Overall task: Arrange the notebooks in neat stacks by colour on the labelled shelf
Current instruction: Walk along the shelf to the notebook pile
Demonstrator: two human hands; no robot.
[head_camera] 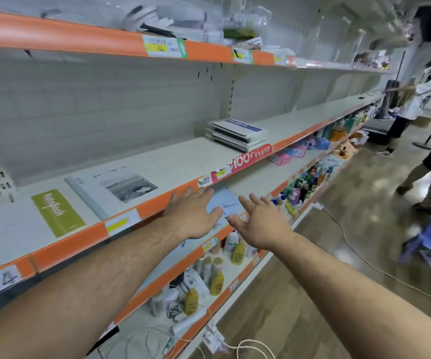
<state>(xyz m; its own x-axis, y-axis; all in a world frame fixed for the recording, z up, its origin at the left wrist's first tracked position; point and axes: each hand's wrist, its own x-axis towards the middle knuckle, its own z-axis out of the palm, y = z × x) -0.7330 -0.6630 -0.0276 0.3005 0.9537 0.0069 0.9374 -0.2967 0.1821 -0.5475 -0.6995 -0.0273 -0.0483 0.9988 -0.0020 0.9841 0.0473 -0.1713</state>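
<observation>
L hand (193,211) and R hand (258,224) reach out at frame centre, fingers straight and spread, holding nothing. Between them is a pale blue notebook (224,200), prob. on the lower shelf. On the middle shelf (183,156) a grey notebook stack (237,134) sits centre-right, a green-label notebook (40,218) lower left.
</observation>
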